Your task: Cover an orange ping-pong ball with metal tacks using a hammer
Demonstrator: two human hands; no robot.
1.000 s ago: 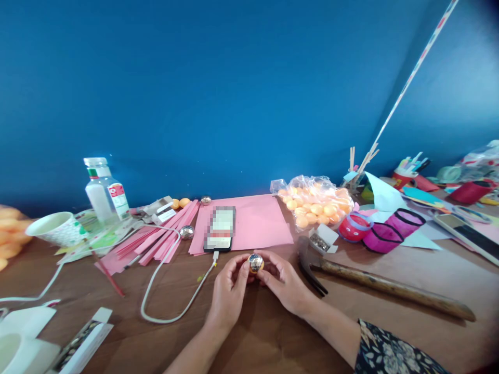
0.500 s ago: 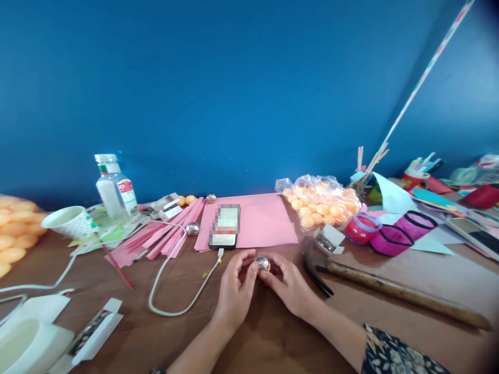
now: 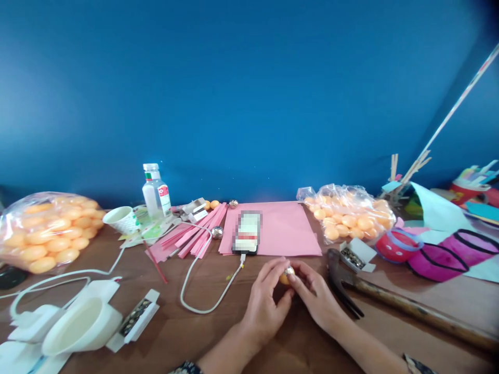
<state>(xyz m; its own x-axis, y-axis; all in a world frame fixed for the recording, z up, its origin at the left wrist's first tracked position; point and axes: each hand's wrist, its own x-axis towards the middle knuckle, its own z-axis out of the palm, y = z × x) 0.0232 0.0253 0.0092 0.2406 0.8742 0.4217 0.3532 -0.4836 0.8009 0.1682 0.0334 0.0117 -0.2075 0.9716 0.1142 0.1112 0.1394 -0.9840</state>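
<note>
Between my fingertips, low over the brown table, is a small orange ball [image 3: 284,279] partly covered with shiny silver tack heads. My left hand [image 3: 267,298] is closed, its fingers reaching over the ball's far left side. The right thumb presses on the near side of the ball, and my right hand [image 3: 315,297] curls around it from the right. Much of the ball is hidden by the fingers. An open small box of tacks [image 3: 353,256] stands to the right, beside a claw hammer [image 3: 345,285] with a wooden handle.
A phone [image 3: 247,234] on pink paper [image 3: 290,228] has a white cable [image 3: 195,307] attached. Bags of orange balls [image 3: 58,228] flank the table's sides. A second tack box [image 3: 136,319], a white tub [image 3: 83,332], a paper cup [image 3: 121,221] and a glass bottle [image 3: 156,195] are left.
The view has swung left, so everything appears further right. The ball has been turned in my fingers, showing more orange, and my left fingers now reach over it.
</note>
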